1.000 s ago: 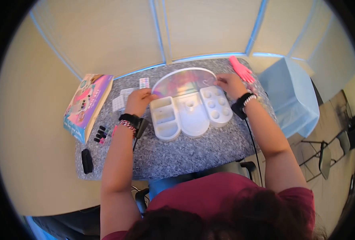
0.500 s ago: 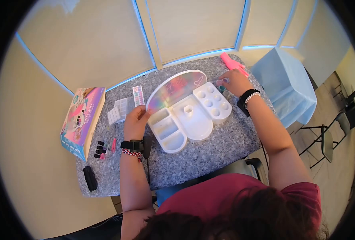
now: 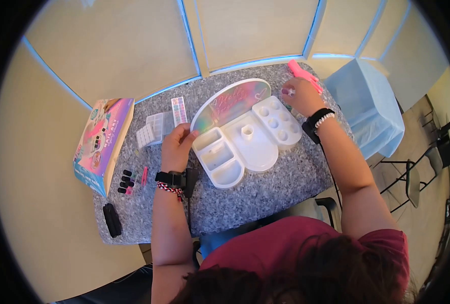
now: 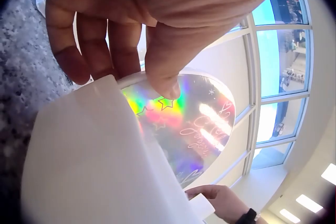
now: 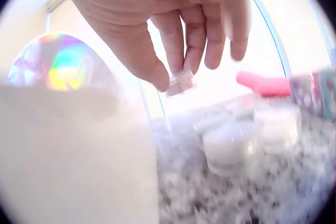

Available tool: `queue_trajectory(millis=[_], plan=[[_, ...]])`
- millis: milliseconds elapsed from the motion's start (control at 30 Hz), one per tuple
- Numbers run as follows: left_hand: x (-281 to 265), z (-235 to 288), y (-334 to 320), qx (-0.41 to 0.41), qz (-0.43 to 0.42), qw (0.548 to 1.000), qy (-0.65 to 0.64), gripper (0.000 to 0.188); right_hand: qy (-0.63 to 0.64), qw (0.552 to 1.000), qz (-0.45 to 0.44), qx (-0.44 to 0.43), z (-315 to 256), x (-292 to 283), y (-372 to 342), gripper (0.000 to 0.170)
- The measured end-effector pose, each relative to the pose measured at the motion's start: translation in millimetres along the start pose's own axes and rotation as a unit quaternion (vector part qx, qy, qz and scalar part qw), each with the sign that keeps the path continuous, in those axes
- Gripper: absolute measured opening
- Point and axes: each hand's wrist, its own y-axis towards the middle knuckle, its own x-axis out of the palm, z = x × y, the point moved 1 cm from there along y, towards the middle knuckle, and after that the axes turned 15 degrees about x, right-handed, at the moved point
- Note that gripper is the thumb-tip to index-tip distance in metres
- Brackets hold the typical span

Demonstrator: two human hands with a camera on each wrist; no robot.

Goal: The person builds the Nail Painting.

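On the speckled table stands a white nail-art organizer (image 3: 259,158) with three bins at its left, a small raised holder in the middle and round wells at its right. An iridescent back panel (image 3: 231,105) with lettering rises behind it. My left hand (image 3: 174,149) holds that panel's left edge, thumb on the shiny face and fingers behind in the left wrist view. Off the organizer's right side, my right hand (image 3: 305,99) pinches a small clear pot (image 5: 180,84) between thumb and fingertips, above the table. More clear pots (image 5: 231,148) stand below it.
A pink model hand (image 3: 303,73) lies at the far right corner. Leftward are a sticker sheet (image 3: 178,110), a clear compartment case (image 3: 154,126), black-capped polish bottles (image 3: 126,182), a pink tool (image 3: 144,176), a black pouch (image 3: 112,220) and the nail-art box (image 3: 103,139).
My right hand has left the panel's right edge, reached to the pots beside the organizer and lifted one. The left hand stays at the panel's left edge. The head view has shifted.
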Motion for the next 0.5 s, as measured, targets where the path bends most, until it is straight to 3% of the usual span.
queue_trajectory(millis=[100, 200, 333, 500], plan=[[0, 3, 1, 0.003, 0.0, 1.0, 0.013, 0.018, 0.042, 0.999, -0.019, -0.003, -44, -23, -22, 0.023], [1, 4, 0, 0.006, 0.006, 1.0, 0.006, 0.018, 0.143, 0.982, -0.115, -0.053, -63, -13, -33, 0.018], [0, 6, 0, 0.005, 0.002, 1.0, 0.014, 0.018, 0.04, 0.986, -0.152, -0.06, -76, -8, -33, 0.019], [1, 6, 0, -0.002, 0.009, 1.0, 0.003, 0.018, 0.005, 0.987, -0.121, -0.108, -68, 3, -34, 0.018]])
